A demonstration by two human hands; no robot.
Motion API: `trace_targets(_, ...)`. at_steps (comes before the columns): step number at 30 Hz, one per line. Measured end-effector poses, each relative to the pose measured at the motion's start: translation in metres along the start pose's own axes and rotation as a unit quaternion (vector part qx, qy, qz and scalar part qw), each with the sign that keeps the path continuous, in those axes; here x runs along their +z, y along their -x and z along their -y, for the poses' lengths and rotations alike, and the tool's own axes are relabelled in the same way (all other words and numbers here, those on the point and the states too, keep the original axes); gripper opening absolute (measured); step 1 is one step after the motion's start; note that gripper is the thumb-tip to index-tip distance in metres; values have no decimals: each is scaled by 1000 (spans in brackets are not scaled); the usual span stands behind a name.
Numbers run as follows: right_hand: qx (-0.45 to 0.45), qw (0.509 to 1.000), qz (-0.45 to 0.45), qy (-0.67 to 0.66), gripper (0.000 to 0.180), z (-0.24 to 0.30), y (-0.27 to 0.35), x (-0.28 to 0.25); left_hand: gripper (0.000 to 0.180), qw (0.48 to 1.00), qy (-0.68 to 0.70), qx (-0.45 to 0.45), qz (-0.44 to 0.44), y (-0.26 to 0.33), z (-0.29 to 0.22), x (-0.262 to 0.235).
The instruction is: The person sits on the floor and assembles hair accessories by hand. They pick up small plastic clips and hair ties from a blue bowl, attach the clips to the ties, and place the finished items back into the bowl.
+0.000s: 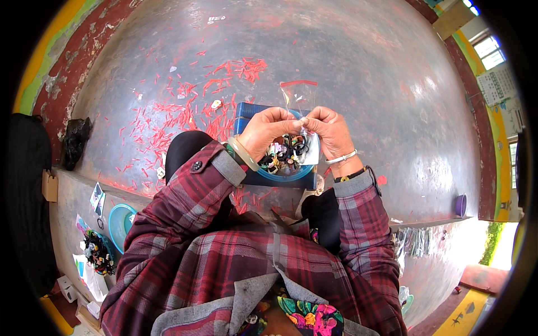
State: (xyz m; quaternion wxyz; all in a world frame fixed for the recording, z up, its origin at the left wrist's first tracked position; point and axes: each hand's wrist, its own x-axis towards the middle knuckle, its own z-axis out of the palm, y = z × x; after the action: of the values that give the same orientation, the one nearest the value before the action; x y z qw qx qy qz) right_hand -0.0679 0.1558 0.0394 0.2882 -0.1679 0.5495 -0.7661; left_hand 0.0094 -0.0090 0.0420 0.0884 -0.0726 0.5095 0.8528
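Both my hands pinch a small clear zip bag (301, 99) with a red strip along its far edge. My left hand (262, 133) is closed at the bag's near left, thumb and fingertips together. From the right, my right hand (332, 137) pinches it too, the fingertips of both hands almost touching. Just below them stands a round blue basin (280, 178) holding a heap of black hair ties (288, 151) with small coloured ornaments. A white piece (312, 151), card or plastic, lies at the basin's right side, partly behind my right hand.
The basin rests on a dark blue stool (246, 109) before my knees. Red strips (185, 115) litter the floor to the left. At lower left are a turquoise basin (119, 224) and another heap of hair ties (98, 255). A purple tub (460, 205) stands far right.
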Motion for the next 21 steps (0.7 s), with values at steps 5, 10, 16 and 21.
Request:
trace_targets(5,5,1000,-15,3,14,4,2,9,12,1000,13,-3,3,1,-1,1)
trace_targets(10,8,1000,-15,18,15,0,1,6,10,1000,14,13,-2,-1,3,-1)
trace_targets(16,-6,999,-48,4,11,4,1,14,6,999,1,16,-44,-1,4,-2)
trace_targets(21,7,1000,-26,6,9,6,3,13,11,998,-46,39,-32,1,4,-2)
